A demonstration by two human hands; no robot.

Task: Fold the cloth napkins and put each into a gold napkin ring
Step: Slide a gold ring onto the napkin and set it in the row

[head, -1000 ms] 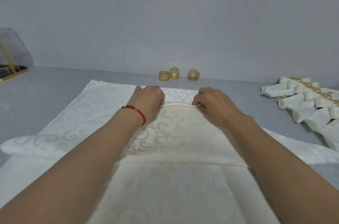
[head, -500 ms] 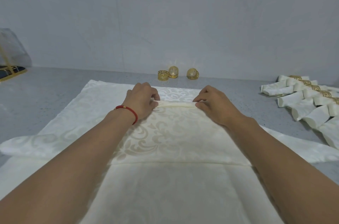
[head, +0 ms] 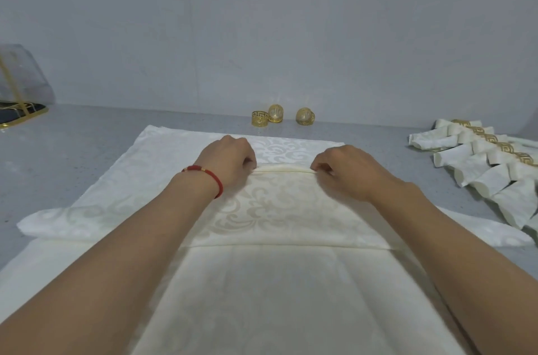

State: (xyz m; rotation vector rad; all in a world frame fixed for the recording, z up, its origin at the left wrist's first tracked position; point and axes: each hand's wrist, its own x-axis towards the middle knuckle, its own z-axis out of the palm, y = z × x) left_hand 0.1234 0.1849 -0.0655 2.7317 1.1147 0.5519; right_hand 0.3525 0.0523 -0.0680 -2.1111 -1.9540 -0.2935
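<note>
- Cream damask cloth napkin (head: pixel 279 209) is lying flat on the grey speckled countertop (head: pixel 72 151), far edge gathered into a narrow pleat.
- Left hand (head: pixel 230 161) is pinching the pleat's left end.
- Right hand (head: pixel 346 169) is pinching its right end, likely keeping the fold straight.
- Three gold filigree napkin rings (head: pixel 275 115) are waiting behind; ringed folded napkins (head: pixel 480 156) are lying far right.

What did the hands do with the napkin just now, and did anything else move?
Hardly anything. Both hands, left and right, keep pinching the same fold of the napkin, barely shifting. The three gold rings and the finished napkins stayed put.
</note>
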